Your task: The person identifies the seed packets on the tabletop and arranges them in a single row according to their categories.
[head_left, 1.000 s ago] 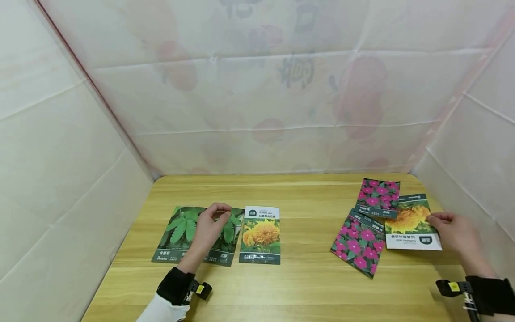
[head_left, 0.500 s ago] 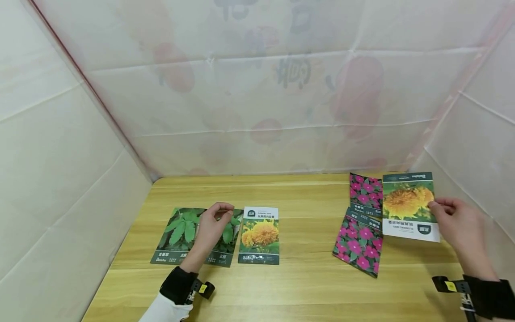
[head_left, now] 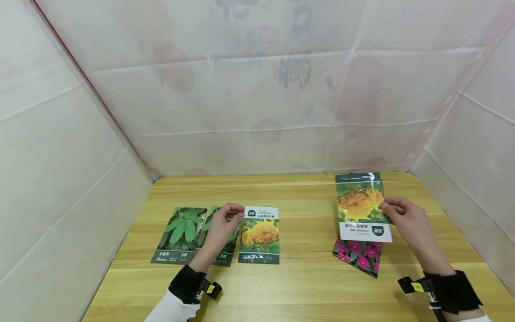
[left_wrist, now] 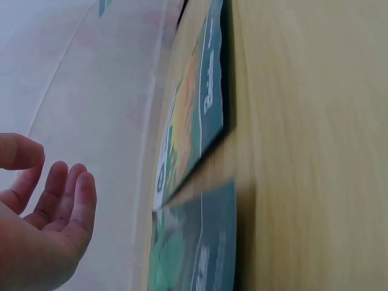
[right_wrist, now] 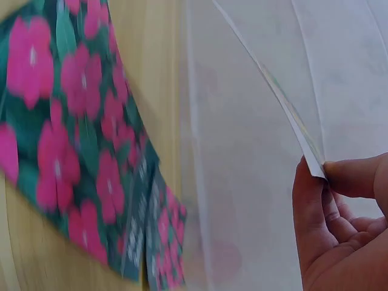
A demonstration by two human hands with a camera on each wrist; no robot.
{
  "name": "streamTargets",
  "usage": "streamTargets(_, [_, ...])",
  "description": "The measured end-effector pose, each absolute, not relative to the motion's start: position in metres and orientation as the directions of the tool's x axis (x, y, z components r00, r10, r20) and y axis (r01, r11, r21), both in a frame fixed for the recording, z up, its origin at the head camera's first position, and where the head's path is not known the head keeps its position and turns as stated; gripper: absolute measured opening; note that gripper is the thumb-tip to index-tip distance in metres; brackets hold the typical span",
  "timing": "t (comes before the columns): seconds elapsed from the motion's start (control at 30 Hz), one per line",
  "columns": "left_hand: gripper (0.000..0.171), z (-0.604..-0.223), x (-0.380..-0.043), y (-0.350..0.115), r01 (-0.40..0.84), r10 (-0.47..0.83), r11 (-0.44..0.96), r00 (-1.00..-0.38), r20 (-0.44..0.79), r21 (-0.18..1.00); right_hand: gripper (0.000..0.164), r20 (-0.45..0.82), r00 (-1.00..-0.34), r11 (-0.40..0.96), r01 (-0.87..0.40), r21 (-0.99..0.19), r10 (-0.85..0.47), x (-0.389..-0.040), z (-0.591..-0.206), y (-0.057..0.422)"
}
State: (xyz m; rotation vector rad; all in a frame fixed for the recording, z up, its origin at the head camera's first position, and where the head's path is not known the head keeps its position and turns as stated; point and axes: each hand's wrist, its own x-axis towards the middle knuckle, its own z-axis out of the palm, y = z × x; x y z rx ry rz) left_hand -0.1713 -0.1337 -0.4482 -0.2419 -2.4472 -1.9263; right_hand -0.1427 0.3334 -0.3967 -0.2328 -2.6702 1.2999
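Observation:
My right hand (head_left: 412, 223) pinches the edge of a yellow-flower seed packet (head_left: 360, 203) between thumb and index finger. In the right wrist view that packet (right_wrist: 297, 130) appears edge-on, lifted off the table. Beneath it lie pink-flower seed packets (head_left: 364, 257), one mostly hidden in the head view; both pink packets (right_wrist: 79, 121) show in the right wrist view. My left hand (head_left: 220, 230) hovers with loosely curled fingers, holding nothing, over a green-leaf seed packet (head_left: 225, 258) that it partly covers. A second green-leaf packet (head_left: 181, 235) lies to its left.
Another yellow-flower packet (head_left: 259, 237) lies upright in the middle-left of the wooden table (head_left: 297, 286), right of the left hand. Pale fabric walls (head_left: 225, 103) enclose the table at the back and both sides.
My right hand has lifted the yellow-flower packet off the table and carried it left over the pink packets. My left hand has drifted slightly right, uncovering more of the green packets.

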Motion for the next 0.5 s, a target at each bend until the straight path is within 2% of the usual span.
streamTargets(0.27, [0.022,-0.448,-0.171,-0.107,0.138,0.21,0.144,-0.972,0.106,0.98,0.048,0.03,-0.994,0.563,0.035,-0.826,0.105,-0.152,-0.399,0.287])
streamTargets(0.5, [0.032,-0.447,-0.169,-0.086,0.095,0.335,0.095,-0.941,0.058,0.991,0.05,-0.067,-0.995,0.428,0.094,-0.899,0.077,-0.161,-0.405,0.251])
